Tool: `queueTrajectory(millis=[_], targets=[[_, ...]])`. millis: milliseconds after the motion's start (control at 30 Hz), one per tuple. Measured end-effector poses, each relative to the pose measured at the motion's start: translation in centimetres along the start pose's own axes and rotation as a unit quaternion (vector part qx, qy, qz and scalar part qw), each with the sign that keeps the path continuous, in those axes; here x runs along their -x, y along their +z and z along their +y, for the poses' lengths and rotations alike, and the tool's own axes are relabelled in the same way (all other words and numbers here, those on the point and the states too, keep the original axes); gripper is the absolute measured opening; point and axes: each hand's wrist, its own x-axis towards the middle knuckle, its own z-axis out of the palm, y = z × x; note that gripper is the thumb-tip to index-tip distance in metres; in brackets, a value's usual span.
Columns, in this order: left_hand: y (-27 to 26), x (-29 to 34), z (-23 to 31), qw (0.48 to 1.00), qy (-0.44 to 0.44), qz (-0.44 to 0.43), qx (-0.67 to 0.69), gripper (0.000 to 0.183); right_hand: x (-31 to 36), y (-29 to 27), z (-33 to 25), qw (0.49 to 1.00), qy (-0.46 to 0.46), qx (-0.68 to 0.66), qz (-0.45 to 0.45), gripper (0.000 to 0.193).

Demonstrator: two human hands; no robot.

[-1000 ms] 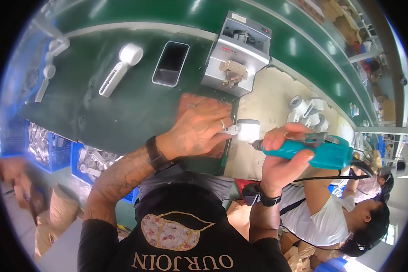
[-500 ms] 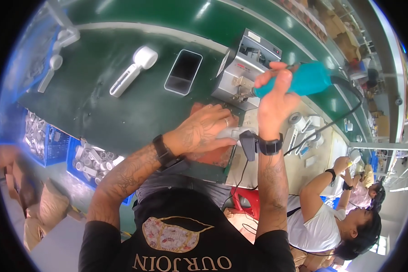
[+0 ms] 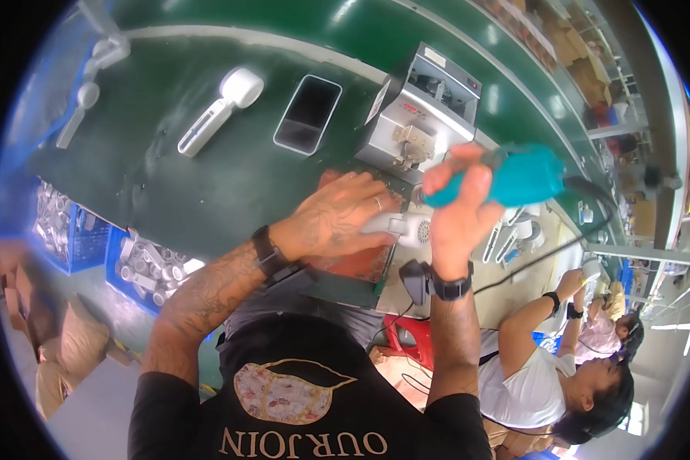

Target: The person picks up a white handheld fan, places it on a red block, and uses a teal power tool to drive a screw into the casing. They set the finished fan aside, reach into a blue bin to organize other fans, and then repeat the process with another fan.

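Holding driver (image 3: pixel 517 180) at green bench (image 3: pixel 238 192), crates (image 3: pixel 89 244) left.

the power tool (image 3: pixel 517 178) is teal, its cord (image 3: pixel 585 188) black; the held device (image 3: pixel 416 229) is white and pale grey. the bench (image 3: pixel 153 180) is green, the mat (image 3: pixel 356 266) rust-red, the machine (image 3: pixel 392 115) silver-grey, the stool (image 3: pixel 412 339) red, and the black shirt (image 3: pixel 207 410) bears a gold-edged, speckled patch (image 3: pixel 280 392).

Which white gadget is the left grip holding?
The white gadget at the red mat, its vented round end poking out from the left grip; that grip touches none of the others.
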Motion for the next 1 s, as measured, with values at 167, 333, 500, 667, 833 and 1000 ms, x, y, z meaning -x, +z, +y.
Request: queueTrajectory(millis=[167, 333, 500, 667, 833, 1000], targets=[[-0.4, -0.2, 0.4, 1.0, -0.011, -0.022, 0.011, 0.046, 1.8, -1.4, -0.2, 0.999, 0.034, -0.03, -0.019, 0.057], [0.1, 0.1, -0.1, 0.999, 0.0, 0.043, -0.012, 0.04, 2.0, -1.0, 0.7, 0.999, 0.016, -0.027, -0.023, 0.054], [0.1, -0.5, -0.1, 0.999, 0.008, 0.029, -0.029, 0.038, 2.2, -1.1, 1.4, 0.999, 0.01, -0.051, -0.017, 0.048], [0.1, -0.3, 0.1, 0.999, 0.029, 0.013, -0.023, 0.043, 2.5, -1.0, 2.0, 0.998, -0.005, -0.062, -0.026, 0.046], [-0.1, -0.1, 0.4, 0.999, 0.029, 0.015, -0.036, 0.043, 2.3, -0.8, 1.7, 0.998, 0.008, -0.052, -0.025, 0.042], [0.3, -0.1, 0.1, 0.999, 0.016, 0.024, -0.035, 0.04, 0.9, -0.7, 1.1, 0.997, 0.064, -0.027, -0.03, 0.043]])
